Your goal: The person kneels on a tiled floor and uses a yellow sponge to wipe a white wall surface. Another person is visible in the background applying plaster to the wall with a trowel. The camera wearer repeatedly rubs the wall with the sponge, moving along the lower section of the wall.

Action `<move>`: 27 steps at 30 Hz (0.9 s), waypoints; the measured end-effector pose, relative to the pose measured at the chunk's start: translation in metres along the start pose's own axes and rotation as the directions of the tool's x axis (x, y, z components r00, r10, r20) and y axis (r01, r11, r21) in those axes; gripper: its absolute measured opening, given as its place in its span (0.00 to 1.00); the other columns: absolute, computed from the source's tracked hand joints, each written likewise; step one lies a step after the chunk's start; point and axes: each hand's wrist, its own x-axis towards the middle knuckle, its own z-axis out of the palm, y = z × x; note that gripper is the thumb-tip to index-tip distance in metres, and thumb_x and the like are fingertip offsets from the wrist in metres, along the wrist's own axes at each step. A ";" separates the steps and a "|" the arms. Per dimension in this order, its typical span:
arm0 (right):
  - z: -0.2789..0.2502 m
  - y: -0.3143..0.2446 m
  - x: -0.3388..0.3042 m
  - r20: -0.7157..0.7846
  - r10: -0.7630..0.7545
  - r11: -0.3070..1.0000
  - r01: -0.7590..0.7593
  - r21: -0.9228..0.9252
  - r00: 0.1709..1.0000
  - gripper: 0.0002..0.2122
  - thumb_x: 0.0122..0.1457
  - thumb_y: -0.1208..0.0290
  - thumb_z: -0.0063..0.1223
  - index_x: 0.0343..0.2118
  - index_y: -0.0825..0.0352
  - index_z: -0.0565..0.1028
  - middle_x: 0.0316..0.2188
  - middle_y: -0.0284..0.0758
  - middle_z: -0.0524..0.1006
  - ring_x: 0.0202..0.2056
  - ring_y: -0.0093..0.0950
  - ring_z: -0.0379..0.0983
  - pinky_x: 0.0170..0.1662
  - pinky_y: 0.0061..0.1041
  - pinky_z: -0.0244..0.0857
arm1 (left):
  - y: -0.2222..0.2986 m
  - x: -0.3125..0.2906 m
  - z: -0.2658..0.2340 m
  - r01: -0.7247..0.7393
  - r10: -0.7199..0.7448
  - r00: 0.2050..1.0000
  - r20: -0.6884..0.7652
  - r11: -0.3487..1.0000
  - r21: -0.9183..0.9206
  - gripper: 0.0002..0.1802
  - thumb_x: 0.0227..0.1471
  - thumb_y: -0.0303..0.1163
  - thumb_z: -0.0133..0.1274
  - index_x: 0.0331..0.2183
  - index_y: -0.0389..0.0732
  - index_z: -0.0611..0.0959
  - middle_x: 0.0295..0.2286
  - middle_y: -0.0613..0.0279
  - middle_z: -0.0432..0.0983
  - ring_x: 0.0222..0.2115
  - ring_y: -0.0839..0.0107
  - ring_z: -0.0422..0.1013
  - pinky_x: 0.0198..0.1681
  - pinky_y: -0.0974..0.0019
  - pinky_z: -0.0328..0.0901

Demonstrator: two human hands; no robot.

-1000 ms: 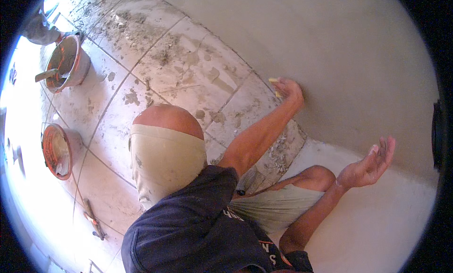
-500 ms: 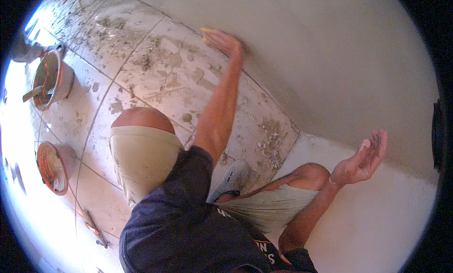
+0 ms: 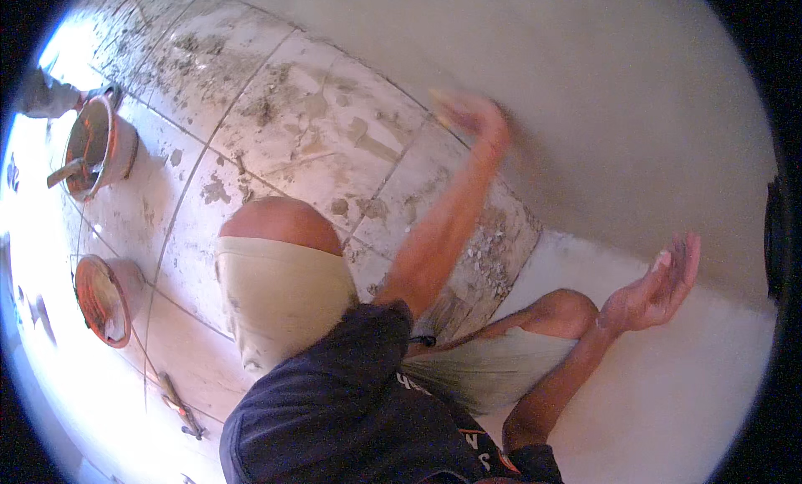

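My left hand reaches low against the grey plastered wall, where wall and floor meet. It is smeared by motion. A thin yellow edge, seemingly of a sponge, shows at its fingertips; the hand hides the rest. My right hand is raised beyond my right knee, palm turned up, fingers stretched out and nothing in them. Pale dust marks its fingertips. I cannot tell whether it touches the wall behind it.
Mortar crumbs and wet smears cover the floor tiles. At the left stand a bucket with a tool handle over its rim and a second bucket. A long-handled tool lies nearby. Another person's sleeve shows at far left.
My left hand has swept right along the foot of the wall, with the yellow piece still at its fingertips. My right hand stays raised, and the view has shifted slightly.
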 end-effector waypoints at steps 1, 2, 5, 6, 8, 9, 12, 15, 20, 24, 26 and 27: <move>-0.003 0.001 0.000 0.006 -0.001 1.000 0.001 0.022 1.000 0.19 0.65 0.82 0.45 0.59 0.75 0.68 0.58 0.46 0.71 0.56 0.38 0.71 0.60 0.35 0.63 | -0.030 0.045 -0.016 0.138 -0.246 0.929 -0.278 0.923 -0.359 0.31 0.65 0.40 0.46 0.64 0.36 0.64 0.64 0.51 0.58 0.63 0.55 0.57 0.68 0.51 0.49; -0.005 0.003 0.001 0.000 -0.011 0.999 0.011 0.031 1.000 0.19 0.65 0.82 0.45 0.59 0.75 0.68 0.58 0.46 0.71 0.56 0.38 0.71 0.60 0.35 0.63 | -0.056 0.089 -0.034 -0.018 -0.460 0.812 -0.359 0.595 -0.804 0.31 0.66 0.37 0.43 0.65 0.33 0.60 0.64 0.45 0.54 0.65 0.51 0.52 0.69 0.49 0.46; -0.016 0.010 0.003 -0.043 -0.035 0.997 0.037 0.061 0.998 0.19 0.64 0.78 0.49 0.57 0.75 0.69 0.57 0.46 0.72 0.55 0.39 0.71 0.60 0.37 0.64 | -0.097 0.167 -0.061 -0.279 -0.584 0.748 -0.315 0.155 -0.948 0.32 0.67 0.31 0.36 0.66 0.27 0.51 0.66 0.34 0.45 0.68 0.43 0.45 0.70 0.44 0.42; -0.020 0.013 0.004 -0.067 -0.043 0.995 0.049 0.086 0.997 0.19 0.63 0.75 0.52 0.56 0.75 0.70 0.56 0.47 0.73 0.55 0.39 0.71 0.59 0.38 0.65 | -0.096 0.173 -0.059 -0.275 -0.576 0.780 -0.245 0.035 -0.961 0.32 0.67 0.30 0.35 0.66 0.27 0.49 0.66 0.34 0.45 0.67 0.42 0.46 0.70 0.44 0.42; -0.029 0.016 0.006 -0.077 -0.034 0.995 0.041 0.091 0.996 0.18 0.64 0.78 0.47 0.57 0.76 0.68 0.58 0.48 0.71 0.55 0.41 0.72 0.58 0.37 0.64 | -0.070 0.150 -0.039 -0.313 -0.666 0.614 -0.424 0.288 -0.905 0.30 0.68 0.31 0.35 0.66 0.27 0.52 0.65 0.34 0.47 0.66 0.41 0.48 0.70 0.46 0.44; -0.033 0.018 0.006 -0.071 -0.020 0.994 0.028 0.107 0.997 0.18 0.65 0.79 0.45 0.57 0.76 0.67 0.58 0.49 0.71 0.55 0.41 0.72 0.58 0.37 0.64 | -0.051 0.128 -0.022 -0.306 -0.689 0.514 -0.511 0.409 -0.860 0.30 0.69 0.32 0.35 0.65 0.27 0.53 0.65 0.34 0.48 0.66 0.41 0.49 0.70 0.47 0.45; -0.048 0.023 0.006 -0.083 -0.047 0.997 0.051 0.050 0.995 0.18 0.66 0.77 0.46 0.57 0.76 0.67 0.58 0.50 0.71 0.55 0.42 0.72 0.56 0.37 0.65 | 0.027 0.016 0.040 -0.192 -0.582 0.813 0.009 -0.282 -0.940 0.28 0.70 0.35 0.35 0.63 0.24 0.60 0.64 0.34 0.53 0.65 0.44 0.51 0.70 0.51 0.46; -0.065 0.026 0.007 -0.088 -0.080 0.996 0.077 -0.040 0.993 0.18 0.66 0.76 0.45 0.58 0.76 0.67 0.58 0.50 0.71 0.54 0.42 0.72 0.54 0.37 0.65 | 0.095 -0.113 0.079 -0.032 -0.472 0.859 0.196 -0.433 -0.901 0.30 0.70 0.39 0.35 0.64 0.28 0.60 0.64 0.36 0.53 0.66 0.45 0.51 0.70 0.50 0.45; -0.088 0.034 0.007 -0.154 -0.077 0.994 0.063 -0.089 0.985 0.19 0.66 0.72 0.48 0.57 0.76 0.68 0.57 0.51 0.72 0.52 0.44 0.74 0.51 0.38 0.67 | 0.149 -0.263 0.112 0.338 -0.109 0.889 0.445 -0.500 -0.798 0.31 0.68 0.43 0.38 0.63 0.32 0.62 0.64 0.41 0.55 0.65 0.46 0.52 0.69 0.48 0.46; -0.096 0.043 0.007 -0.188 -0.033 0.996 0.016 -0.091 0.982 0.19 0.65 0.71 0.49 0.56 0.76 0.68 0.56 0.52 0.72 0.51 0.45 0.74 0.50 0.39 0.67 | 0.160 -0.243 0.125 0.282 -0.104 0.937 0.333 -0.335 -0.899 0.32 0.66 0.46 0.40 0.63 0.35 0.65 0.64 0.45 0.56 0.65 0.47 0.53 0.68 0.46 0.46; -0.099 0.047 0.006 -0.134 -0.018 0.998 0.009 -0.066 0.991 0.19 0.67 0.74 0.45 0.59 0.76 0.66 0.57 0.51 0.72 0.53 0.43 0.73 0.53 0.38 0.65 | 0.151 -0.188 0.121 0.130 -0.166 0.973 0.160 -0.178 -0.975 0.32 0.65 0.47 0.41 0.63 0.37 0.66 0.64 0.47 0.57 0.65 0.47 0.54 0.68 0.45 0.47; -0.100 0.048 0.006 -0.125 0.012 0.997 -0.022 -0.079 0.992 0.19 0.67 0.76 0.43 0.60 0.77 0.65 0.57 0.51 0.71 0.54 0.42 0.72 0.54 0.38 0.64 | 0.143 -0.153 0.116 0.045 -0.193 0.979 0.059 -0.072 -0.996 0.33 0.64 0.48 0.41 0.63 0.38 0.66 0.64 0.47 0.57 0.65 0.47 0.54 0.68 0.45 0.47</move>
